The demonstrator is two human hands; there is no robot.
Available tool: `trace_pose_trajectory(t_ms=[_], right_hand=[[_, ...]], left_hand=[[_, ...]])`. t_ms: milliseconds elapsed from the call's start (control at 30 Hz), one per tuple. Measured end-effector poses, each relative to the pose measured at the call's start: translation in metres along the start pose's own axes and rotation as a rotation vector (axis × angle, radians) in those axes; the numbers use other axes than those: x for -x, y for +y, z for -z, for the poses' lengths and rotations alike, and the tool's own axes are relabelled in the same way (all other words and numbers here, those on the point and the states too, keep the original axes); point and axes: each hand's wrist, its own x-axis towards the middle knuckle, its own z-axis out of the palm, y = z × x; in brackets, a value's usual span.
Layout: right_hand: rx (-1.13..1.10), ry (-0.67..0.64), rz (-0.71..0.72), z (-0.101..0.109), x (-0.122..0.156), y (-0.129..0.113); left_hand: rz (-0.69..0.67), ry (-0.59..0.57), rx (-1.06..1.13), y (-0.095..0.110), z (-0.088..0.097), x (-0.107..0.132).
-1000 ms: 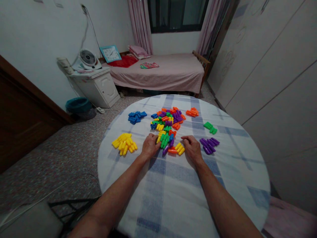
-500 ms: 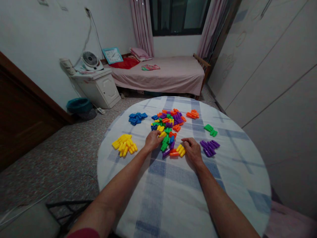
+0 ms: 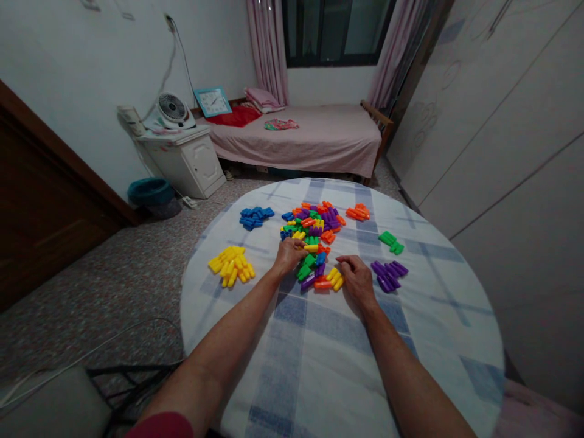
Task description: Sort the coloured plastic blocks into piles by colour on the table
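Observation:
My left hand [image 3: 288,255] is closed in a pinch on a yellow plastic block [image 3: 311,248], over the near part of a mixed pile of colored blocks [image 3: 314,225]. Green blocks [image 3: 306,267] and a blue block [image 3: 321,259] lie just right of its fingers. My right hand [image 3: 356,275] rests on the table with loosely bent fingers apart, holding nothing I can see. Yellow blocks [image 3: 336,278] sit right beside its thumb, with an orange block [image 3: 322,283] and a purple block [image 3: 308,282] further left.
Single-color groups surround the pile on the round cloth-covered table [image 3: 255,377]: blue blocks [image 3: 255,217], yellow blocks [image 3: 232,266], orange blocks [image 3: 358,212], green blocks [image 3: 391,242] and purple blocks [image 3: 389,275]. Beyond stand a bed [image 3: 319,137] and a white cabinet [image 3: 201,164].
My left hand has shifted slightly right, and the yellow block in its fingers has turned and moved right. My right hand stays beside the yellow blocks. The view has shifted slightly.

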Motion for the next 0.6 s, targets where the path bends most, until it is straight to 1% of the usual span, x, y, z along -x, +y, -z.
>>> trace_pose_trajectory(t_ms=[67, 133, 167, 233, 300, 367, 400, 467, 533, 600], right_hand=[[0.002, -0.006, 0.001, 0.0, 0.0, 0.001], [0.008, -0.006, 0.0, -0.001, 0.0, 0.002], [0.01, -0.005, -0.001, -0.001, 0.0, 0.003], [0.014, -0.003, 0.002, -0.001, 0.0, 0.003], [0.015, 0.001, 0.005, -0.001, 0.0, 0.004], [0.023, 0.003, 0.004, -0.002, 0.0, 0.005], [0.027, 0.002, 0.004, -0.002, 0.0, 0.005], [0.032, 0.002, 0.005, -0.002, 0.0, 0.005], [0.033, 0.008, 0.006, -0.002, 0.0, 0.004], [0.034, 0.013, 0.006, -0.001, 0.0, 0.002]], left_hand=[[-0.029, 0.036, 0.047, -0.001, 0.01, 0.003], [-0.124, 0.134, 0.055, -0.002, 0.035, 0.006], [-0.191, 0.204, 0.025, -0.003, 0.052, 0.007], [-0.319, 0.385, -0.15, -0.007, 0.093, 0.008], [-0.319, 0.466, -0.2, -0.017, 0.132, 0.008], [-0.285, 0.516, -0.279, -0.035, 0.163, 0.005], [-0.249, 0.523, -0.322, -0.046, 0.174, 0.003], [-0.156, 0.482, -0.372, -0.069, 0.187, -0.001], [-0.08, 0.406, -0.373, -0.088, 0.192, -0.003], [-0.027, 0.344, -0.345, -0.097, 0.193, -0.003]])
